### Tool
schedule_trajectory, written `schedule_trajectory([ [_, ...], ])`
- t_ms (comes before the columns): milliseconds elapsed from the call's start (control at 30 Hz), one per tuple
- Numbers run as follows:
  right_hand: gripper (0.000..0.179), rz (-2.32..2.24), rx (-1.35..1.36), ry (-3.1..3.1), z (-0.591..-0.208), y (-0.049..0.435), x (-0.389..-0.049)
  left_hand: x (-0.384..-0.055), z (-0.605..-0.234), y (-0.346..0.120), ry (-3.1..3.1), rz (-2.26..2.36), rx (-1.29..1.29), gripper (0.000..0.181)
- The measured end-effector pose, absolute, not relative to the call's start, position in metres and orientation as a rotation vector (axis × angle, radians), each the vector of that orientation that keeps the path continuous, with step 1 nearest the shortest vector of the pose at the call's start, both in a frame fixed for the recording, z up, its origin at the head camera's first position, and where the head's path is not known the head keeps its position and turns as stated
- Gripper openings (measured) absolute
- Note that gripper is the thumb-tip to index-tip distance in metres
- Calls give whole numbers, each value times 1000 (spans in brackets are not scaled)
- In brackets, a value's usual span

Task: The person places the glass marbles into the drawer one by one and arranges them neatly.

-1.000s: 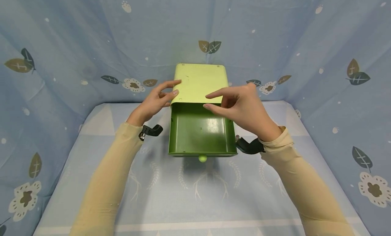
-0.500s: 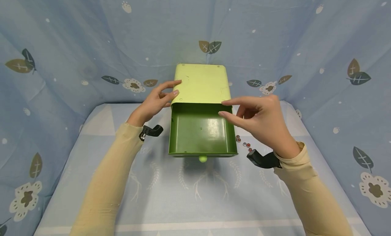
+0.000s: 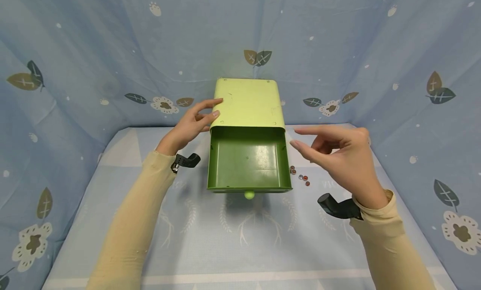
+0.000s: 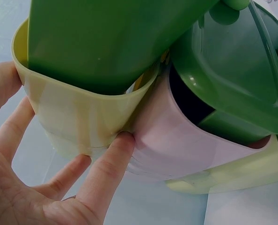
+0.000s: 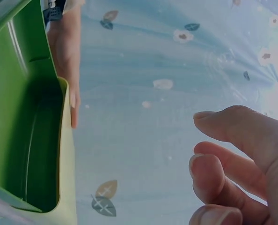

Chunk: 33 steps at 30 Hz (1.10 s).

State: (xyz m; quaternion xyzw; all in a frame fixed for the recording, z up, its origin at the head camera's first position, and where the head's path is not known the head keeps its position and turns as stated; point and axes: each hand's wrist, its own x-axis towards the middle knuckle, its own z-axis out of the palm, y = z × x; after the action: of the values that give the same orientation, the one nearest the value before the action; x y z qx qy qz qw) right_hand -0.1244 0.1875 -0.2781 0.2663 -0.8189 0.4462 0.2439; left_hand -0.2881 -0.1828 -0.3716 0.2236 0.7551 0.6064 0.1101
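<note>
A drawer cabinet with a pale yellow-green top shell (image 3: 246,102) stands at the middle back. Its dark green drawer (image 3: 244,165) is pulled out toward the front, a round light green knob (image 3: 249,194) on its face. My left hand (image 3: 188,125) rests its fingertips on the shell's left side; in the left wrist view the fingers are spread against it. Right of the drawer, my right hand (image 3: 340,158) hovers with thumb and forefinger apart and nothing visible between them. Several small reddish and grey round beads (image 3: 305,178) lie on the table, below that hand's fingertips.
Under the top shell, a pink shell (image 4: 176,140) with its own green drawer (image 4: 242,70) and a lower yellow one (image 4: 242,171) show in the left wrist view. A patterned blue curtain (image 3: 319,39) encloses the pale blue table (image 3: 210,248).
My right hand has moved right and toward the front, from over the drawer to beside it, uncovering the beads on the table. The left hand has stayed on the cabinet.
</note>
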Motion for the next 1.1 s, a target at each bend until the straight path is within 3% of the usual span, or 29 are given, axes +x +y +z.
schedule_trajectory([
  [1100, 32, 1329, 467, -2276, -317, 227, -110, -288, -371, -183, 2236, 1768, 655, 53],
])
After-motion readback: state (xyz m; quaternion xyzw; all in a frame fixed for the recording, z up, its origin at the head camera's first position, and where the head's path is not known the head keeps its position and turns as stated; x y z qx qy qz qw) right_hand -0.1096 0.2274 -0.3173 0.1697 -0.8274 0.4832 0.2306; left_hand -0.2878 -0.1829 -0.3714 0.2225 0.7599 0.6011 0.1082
